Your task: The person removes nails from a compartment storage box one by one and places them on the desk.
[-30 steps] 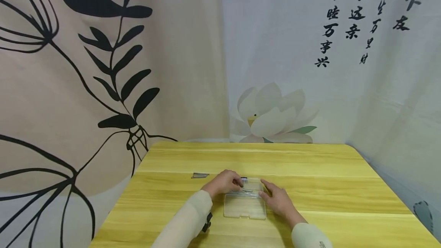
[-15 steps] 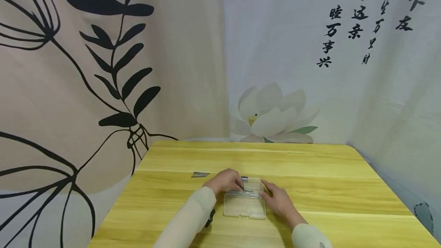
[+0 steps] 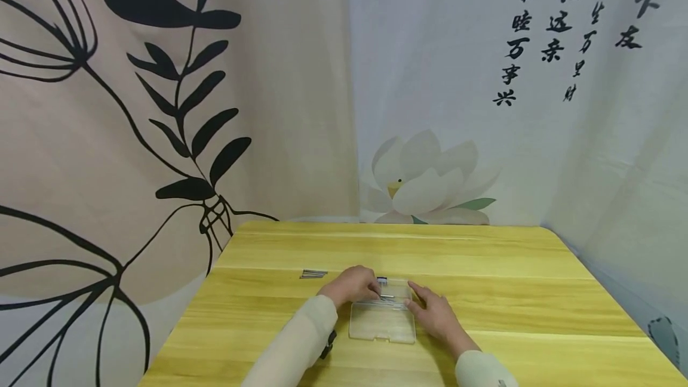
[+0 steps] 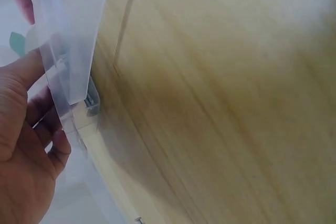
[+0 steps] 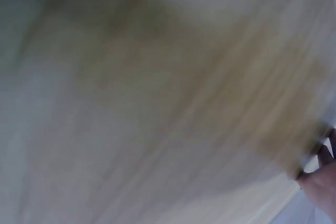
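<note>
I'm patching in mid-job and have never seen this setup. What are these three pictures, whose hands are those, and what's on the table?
No machine here: a person works with bare hands, wearing three cameras. The wide picture comes from the head, looking down at a yellow wooden table. The other two come from the wrists; the right wrist one is mostly blur. On the table lies an open clear plastic case. The left hand pinches a thin metal pin at the case's hinge; the left wrist view shows that hand against the clear plastic. The right hand rests its fingers on the case's right edge. A few loose metal pins lie farther left.
</note>
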`<state>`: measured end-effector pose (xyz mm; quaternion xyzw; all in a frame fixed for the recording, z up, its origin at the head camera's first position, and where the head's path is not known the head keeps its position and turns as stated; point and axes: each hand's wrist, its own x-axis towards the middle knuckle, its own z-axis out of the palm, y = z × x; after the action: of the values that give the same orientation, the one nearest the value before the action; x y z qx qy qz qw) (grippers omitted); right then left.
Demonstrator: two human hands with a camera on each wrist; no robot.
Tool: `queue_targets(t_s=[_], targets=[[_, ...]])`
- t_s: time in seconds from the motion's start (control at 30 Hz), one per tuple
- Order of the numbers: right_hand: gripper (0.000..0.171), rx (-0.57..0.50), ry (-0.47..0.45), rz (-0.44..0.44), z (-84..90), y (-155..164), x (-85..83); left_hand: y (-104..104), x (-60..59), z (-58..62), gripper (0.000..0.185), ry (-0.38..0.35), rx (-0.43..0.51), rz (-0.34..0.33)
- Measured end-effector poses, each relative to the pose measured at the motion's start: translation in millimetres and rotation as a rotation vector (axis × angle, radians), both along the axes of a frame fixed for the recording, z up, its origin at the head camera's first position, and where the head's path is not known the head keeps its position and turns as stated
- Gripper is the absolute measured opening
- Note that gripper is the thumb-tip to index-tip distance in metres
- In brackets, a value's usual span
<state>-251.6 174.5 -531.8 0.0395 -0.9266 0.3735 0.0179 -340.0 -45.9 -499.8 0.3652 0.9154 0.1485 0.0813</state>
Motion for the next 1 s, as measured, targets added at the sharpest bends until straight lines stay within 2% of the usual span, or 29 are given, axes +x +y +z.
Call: queue_targets(t_s=[0.23, 0.53, 0.77, 1.0], targets=[[0.051, -0.005, -0.001, -0.003, -1.2, 1.0, 0.3, -0.2, -0.7, 2.0, 0.006, -0.11, 0.133, 0.055], [0.052, -0.003, 0.005, 0.003, -1.9, 2.1, 1.2, -8.9, 1.5, 10.7, 0.005, -0.157, 0.256, 0.099], [0.052, -0.001, 0.002, 0.016, -1.8, 2.7, 1.7, -31.4, -3.2, 12.7, 0.012, -0.13, 0.257, 0.105], [0.052, -0.009, 0.004, 0.019, -3.3, 2.8, 1.2, -51.0, -1.4, 17.4, 0.024, -0.151, 0.225, 0.118]])
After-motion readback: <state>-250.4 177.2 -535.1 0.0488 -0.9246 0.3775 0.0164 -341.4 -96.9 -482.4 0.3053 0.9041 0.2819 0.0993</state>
